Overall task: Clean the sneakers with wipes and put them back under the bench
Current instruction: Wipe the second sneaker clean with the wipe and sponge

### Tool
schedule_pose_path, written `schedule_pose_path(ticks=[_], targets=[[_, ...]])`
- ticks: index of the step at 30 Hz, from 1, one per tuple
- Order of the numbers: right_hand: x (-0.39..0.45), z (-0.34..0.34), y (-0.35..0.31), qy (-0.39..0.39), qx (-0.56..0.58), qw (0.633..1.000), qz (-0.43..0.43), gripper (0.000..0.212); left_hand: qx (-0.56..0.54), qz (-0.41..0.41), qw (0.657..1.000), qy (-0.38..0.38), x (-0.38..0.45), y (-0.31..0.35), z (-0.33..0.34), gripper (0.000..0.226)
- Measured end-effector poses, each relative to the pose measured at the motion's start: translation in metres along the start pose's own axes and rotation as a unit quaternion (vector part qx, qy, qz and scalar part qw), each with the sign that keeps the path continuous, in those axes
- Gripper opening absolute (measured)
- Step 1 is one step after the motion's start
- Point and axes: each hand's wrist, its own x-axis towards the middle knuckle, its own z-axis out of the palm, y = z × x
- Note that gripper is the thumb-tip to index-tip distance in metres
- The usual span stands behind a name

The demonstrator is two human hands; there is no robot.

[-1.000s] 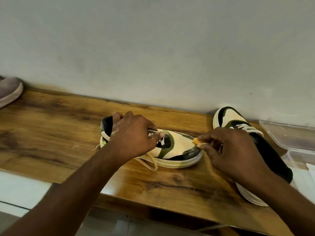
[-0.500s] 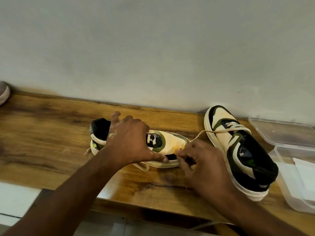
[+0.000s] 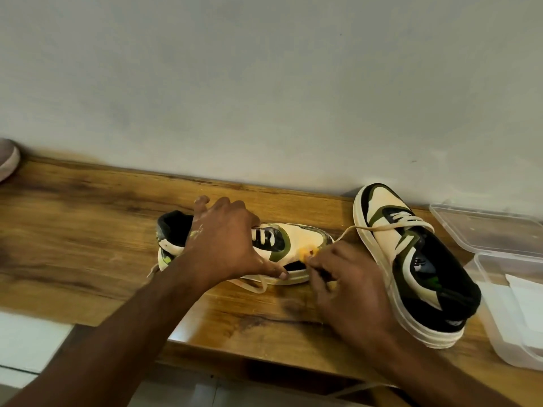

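Note:
Two cream, green and black sneakers sit on the wooden bench point(image 3: 88, 230). The left sneaker point(image 3: 299, 242) lies with its toe to the right. My left hand point(image 3: 226, 245) grips it over the laces, thumb down on the sole edge. My right hand point(image 3: 346, 289) pinches a small yellowish wipe point(image 3: 305, 252) against the sneaker's toe side. The right sneaker point(image 3: 411, 259) stands on the bench beside my right hand, toe towards the wall, one lace trailing left.
An open clear plastic box point(image 3: 505, 324) with white wipes and its lid point(image 3: 484, 227) sit at the bench's right end. Another shoe's toe point(image 3: 7, 160) shows at the far left. A grey wall runs behind the bench.
My right hand slid from the sneaker's toe tip down to its side with the wipe. The view shifted, so the right sneaker shows more fully.

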Motion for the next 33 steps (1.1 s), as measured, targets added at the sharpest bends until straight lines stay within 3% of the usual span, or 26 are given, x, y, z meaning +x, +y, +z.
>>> schedule_pose_path(ticks=[3,8,15,20,27,33], targets=[[0.003,0.003,-0.003,-0.03,-0.012,0.999,-0.022,0.02,-0.007,0.005,1.0,0.002,0.0,-0.002,0.001,0.112],[0.026,-0.017,0.02,0.08,0.002,0.994,0.07,0.02,-0.008,0.005,1.0,0.001,-0.003,-0.003,0.001,0.115],[0.008,0.002,-0.004,-0.016,-0.001,1.0,-0.01,0.023,-0.01,-0.003,1.0,0.003,-0.003,-0.002,0.001,0.112],[0.027,-0.01,0.021,0.09,0.025,0.993,0.07,0.017,-0.006,-0.001,1.0,-0.002,-0.004,-0.004,0.0,0.115],[0.006,0.009,-0.013,-0.027,-0.013,0.999,-0.019,0.023,-0.005,-0.007,1.0,0.0,-0.003,-0.005,0.001,0.118],[0.03,-0.009,0.035,0.076,-0.014,0.993,0.092,0.015,-0.011,-0.004,1.0,-0.005,-0.003,0.0,-0.001,0.117]])
